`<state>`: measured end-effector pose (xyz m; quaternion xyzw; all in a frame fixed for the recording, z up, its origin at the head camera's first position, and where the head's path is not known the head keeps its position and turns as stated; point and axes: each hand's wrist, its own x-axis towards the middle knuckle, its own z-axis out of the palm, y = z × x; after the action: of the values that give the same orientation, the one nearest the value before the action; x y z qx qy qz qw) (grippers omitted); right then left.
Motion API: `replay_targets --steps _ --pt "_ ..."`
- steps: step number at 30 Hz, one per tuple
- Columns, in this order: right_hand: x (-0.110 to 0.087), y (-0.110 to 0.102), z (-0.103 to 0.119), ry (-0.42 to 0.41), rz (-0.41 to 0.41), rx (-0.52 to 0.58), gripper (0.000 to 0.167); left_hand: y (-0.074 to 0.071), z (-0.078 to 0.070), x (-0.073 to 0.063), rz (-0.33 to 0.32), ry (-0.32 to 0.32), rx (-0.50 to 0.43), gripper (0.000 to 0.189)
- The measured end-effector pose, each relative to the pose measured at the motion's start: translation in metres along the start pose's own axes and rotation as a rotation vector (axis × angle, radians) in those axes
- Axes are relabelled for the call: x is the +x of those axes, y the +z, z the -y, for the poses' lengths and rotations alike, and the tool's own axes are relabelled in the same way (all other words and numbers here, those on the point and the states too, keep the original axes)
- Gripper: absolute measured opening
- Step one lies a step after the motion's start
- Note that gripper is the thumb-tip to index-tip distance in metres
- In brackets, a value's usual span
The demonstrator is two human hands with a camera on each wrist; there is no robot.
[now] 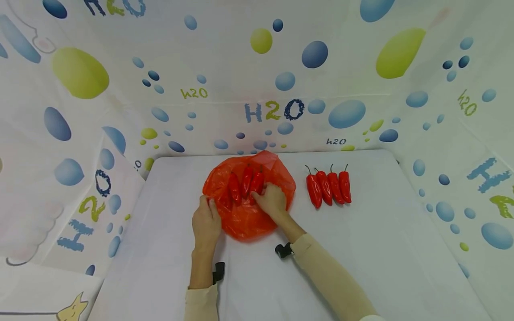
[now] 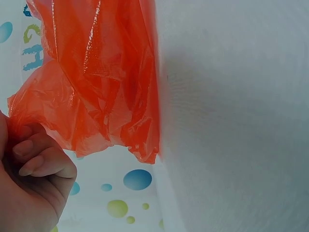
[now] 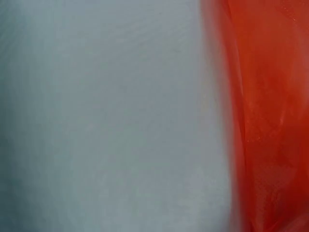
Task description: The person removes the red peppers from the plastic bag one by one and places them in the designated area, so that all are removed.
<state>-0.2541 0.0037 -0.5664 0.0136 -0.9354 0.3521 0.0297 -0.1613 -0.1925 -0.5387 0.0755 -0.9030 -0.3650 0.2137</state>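
Note:
An orange-red plastic bag (image 1: 245, 227) lies spread on the table with its mouth open upward. Several red chili peppers (image 1: 234, 188) show inside it, stems toward the far side. My left hand (image 1: 206, 221) grips the bag's left rim; the left wrist view shows its curled fingers (image 2: 46, 162) on the thin plastic (image 2: 106, 92). Reaching in over the right rim, my right hand (image 1: 274, 200) pinches the rightmost chili pepper (image 1: 257, 180) near its lower end. The right wrist view catches only the bag's side (image 3: 275, 121), with that hand out of sight.
To the right of the bag, several more red chili peppers (image 1: 327, 187) lie side by side in a row, stems pointing away. A white cloth covers the table (image 1: 381, 249). Patterned sheets (image 1: 225, 58) rise behind it and along both sides.

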Motion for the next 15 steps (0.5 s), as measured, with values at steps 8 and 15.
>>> replay_targets --steps 8,15 --pt "0.0018 -0.0001 0.0014 0.049 0.01 0.044 0.035 -0.0003 -0.0018 0.0008 0.008 -0.003 0.004 0.023" --pt "-0.0023 0.0016 -0.0028 0.056 0.038 0.078 0.032 -0.0005 -0.0029 0.0003 0.013 -0.003 0.004 0.023"
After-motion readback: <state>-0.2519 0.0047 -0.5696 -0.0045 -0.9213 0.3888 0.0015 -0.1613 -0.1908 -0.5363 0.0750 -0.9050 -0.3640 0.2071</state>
